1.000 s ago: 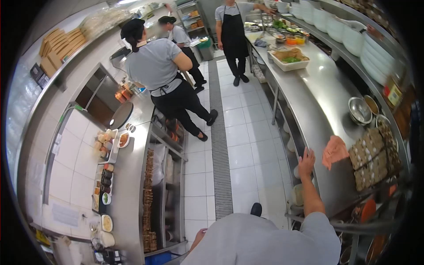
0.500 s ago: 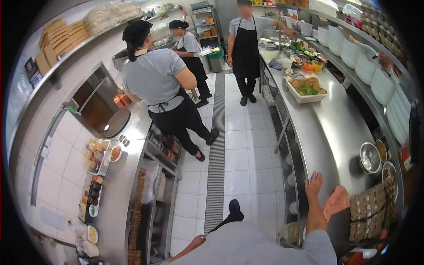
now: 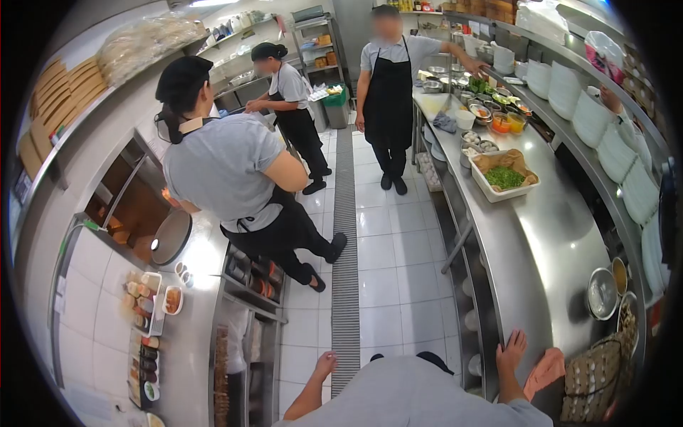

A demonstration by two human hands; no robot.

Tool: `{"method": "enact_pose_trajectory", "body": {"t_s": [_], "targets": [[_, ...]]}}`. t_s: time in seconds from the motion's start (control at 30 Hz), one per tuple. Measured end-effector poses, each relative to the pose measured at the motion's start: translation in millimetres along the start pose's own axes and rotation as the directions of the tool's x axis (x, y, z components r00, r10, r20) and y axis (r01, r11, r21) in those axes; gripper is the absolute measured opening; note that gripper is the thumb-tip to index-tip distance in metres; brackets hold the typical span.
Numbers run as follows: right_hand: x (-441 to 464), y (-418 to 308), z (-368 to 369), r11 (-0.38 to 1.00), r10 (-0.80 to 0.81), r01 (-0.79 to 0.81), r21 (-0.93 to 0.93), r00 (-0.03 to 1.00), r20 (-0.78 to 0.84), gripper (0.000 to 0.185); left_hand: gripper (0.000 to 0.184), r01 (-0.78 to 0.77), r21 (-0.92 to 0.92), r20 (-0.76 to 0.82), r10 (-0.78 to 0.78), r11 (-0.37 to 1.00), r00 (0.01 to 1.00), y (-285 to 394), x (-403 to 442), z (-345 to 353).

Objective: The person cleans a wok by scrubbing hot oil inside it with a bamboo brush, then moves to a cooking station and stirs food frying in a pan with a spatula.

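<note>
My right hand (image 3: 511, 350) lies flat on the edge of the steel counter (image 3: 535, 313) at right, fingers spread, holding nothing. Just beside it, a crumpled orange cloth (image 3: 545, 371) rests on the same counter. My left hand (image 3: 326, 364) hangs at my side above the floor drain grate (image 3: 344, 270), touching nothing. Its fingers look loosely curled together, and I see nothing in them. Farther along the counter stands a white tub (image 3: 502, 198) with chopped greens and brown paper.
Metal bowls (image 3: 602, 293) and egg trays (image 3: 596, 384) sit at right. One co-worker (image 3: 220, 160) stands close at left by the counter; another (image 3: 288, 107) works behind. A third person (image 3: 388, 92) stands ahead, reaching toward the shelf. Sauce bottles (image 3: 147, 354) line the left counter.
The people and counters ahead appear closer. My left hand has come forward into fuller view. My right hand stays on the counter edge, near the cloth. The left co-worker's head has turned.
</note>
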State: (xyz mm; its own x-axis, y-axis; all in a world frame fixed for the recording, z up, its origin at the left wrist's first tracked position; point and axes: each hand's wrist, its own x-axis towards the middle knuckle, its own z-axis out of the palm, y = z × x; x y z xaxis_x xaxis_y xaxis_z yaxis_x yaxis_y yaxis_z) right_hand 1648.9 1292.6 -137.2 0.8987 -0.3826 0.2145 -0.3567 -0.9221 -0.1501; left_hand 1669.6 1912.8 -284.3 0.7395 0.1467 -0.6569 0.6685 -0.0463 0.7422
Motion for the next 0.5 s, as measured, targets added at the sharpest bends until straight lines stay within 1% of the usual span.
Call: {"method": "enact_pose_trajectory", "body": {"t_s": [0.03,0.07,0.13,0.2,0.27,0.33,0.37,0.4,0.43,0.5], "targets": [[3,1,1,1.0,0.008,-0.008,-0.008,1.0,0.011,0.076,0.032,-0.03,0.04,-0.009,0.03,0.999,1.0,10,6,0],[6,-1,3,1.0,0.001,0.0,-0.012,1.0,0.015,0.076,0.032,-0.024,0.034,-0.011,0.024,0.999,1.0,15,9,-1],[16,-11,6,0.998,0.052,-0.053,-0.014,0.998,-0.046,0.074,0.035,0.096,0.032,-0.033,-0.095,0.995,0.995,19,10,-5],[44,-18,19,1.0,0.018,-0.018,0.011,0.999,-0.05,0.073,0.032,0.143,0.017,-0.071,-0.141,0.99,0.987,8,10,-6],[79,-29,32,0.999,-0.022,0.025,0.041,0.998,-0.056,0.073,0.03,0.267,0.067,-0.099,-0.26,0.961,0.961,-2,6,2],[125,-46,34,0.99,-0.066,0.07,0.122,0.997,-0.031,0.071,0.03,0.299,0.049,-0.095,-0.294,0.953,0.951,-24,10,13],[146,-53,31,0.981,-0.095,0.094,0.167,0.996,-0.003,0.069,0.03,0.319,0.054,-0.082,-0.314,0.946,0.946,-19,9,23],[166,-57,35,0.977,-0.115,0.114,0.177,0.993,-0.004,0.069,0.03,0.317,0.035,-0.097,-0.313,0.948,0.945,-13,11,36],[185,-61,39,0.967,-0.161,0.156,0.202,0.987,0.01,0.068,0.03,0.241,0.14,-0.073,-0.233,0.96,0.97,-6,11,48],[223,-71,47,0.943,-0.234,0.215,0.252,0.971,0.047,0.066,0.03,0.17,0.232,-0.06,-0.16,0.958,0.985,6,19,72]]}}
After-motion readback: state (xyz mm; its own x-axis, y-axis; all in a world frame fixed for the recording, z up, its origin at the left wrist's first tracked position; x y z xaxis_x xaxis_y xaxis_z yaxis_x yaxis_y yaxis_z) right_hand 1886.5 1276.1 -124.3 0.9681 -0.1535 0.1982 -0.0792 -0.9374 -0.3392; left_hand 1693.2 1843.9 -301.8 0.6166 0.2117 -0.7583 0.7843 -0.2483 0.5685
